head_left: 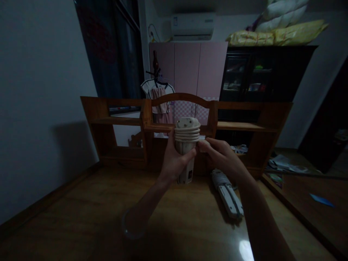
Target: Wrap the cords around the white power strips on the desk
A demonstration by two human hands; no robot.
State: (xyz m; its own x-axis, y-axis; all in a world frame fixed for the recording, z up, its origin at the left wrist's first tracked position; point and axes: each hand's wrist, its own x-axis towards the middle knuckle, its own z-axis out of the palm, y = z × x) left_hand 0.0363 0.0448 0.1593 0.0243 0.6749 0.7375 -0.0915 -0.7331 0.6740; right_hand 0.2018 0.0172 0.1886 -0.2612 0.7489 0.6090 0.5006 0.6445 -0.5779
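Observation:
A white power strip [186,174] stands upright in front of me, its cord [187,135] wound in several turns around the upper part. My left hand [175,159] is closed around the strip from the left, thumb across its front. At the strip's right side, just below the turns, my right hand [217,152] is closed and pinches the cord; the pinched part is mostly hidden by the fingers. On the wooden surface below my right hand lies a second power strip [230,201], also with cord wrapped around one end.
A wooden shelf unit [181,97] with an arched middle runs along the far edge of the wooden surface [108,210]. A white wall [40,108] is on the left. Behind stand a pink wardrobe [186,69] and a dark cabinet [288,72]. A blue sheet [321,200] lies at right.

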